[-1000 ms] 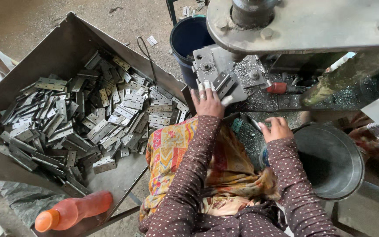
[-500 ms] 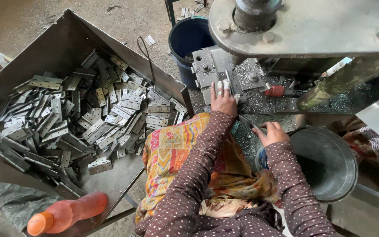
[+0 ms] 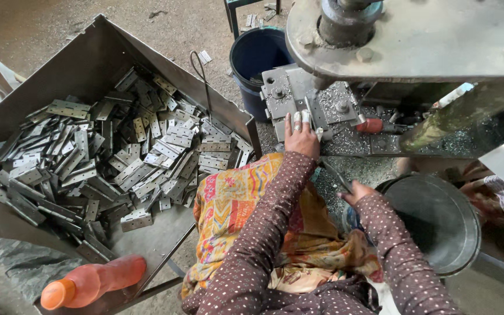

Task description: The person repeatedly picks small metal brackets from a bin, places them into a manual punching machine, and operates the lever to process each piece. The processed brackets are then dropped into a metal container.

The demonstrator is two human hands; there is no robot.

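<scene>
My left hand (image 3: pixel 300 139) reaches forward to the grey die block (image 3: pixel 290 99) of a press machine. Its fingertips grip a small metal hinge plate (image 3: pixel 302 116) at the block's front edge. My right hand (image 3: pixel 357 191) rests lower right, beside the rim of a round metal basin (image 3: pixel 438 221). It is closed on a thin dark rod (image 3: pixel 333 175) that points up-left toward the press bed. Both sleeves are brown with white dots, and a patterned orange cloth (image 3: pixel 234 204) lies over my lap.
A large metal tray (image 3: pixel 88 64) on the left holds several loose hinge plates (image 3: pixel 118 157). An orange bottle (image 3: pixel 91 282) lies at its near corner. A dark blue bucket (image 3: pixel 255 55) stands behind the die. Another person's hand (image 3: pixel 488 195) shows at the right. Metal chips cover the press bed.
My left hand has moved forward onto the die block with the hinge plate. My right hand has dropped slightly toward the basin. The view has shifted a little.
</scene>
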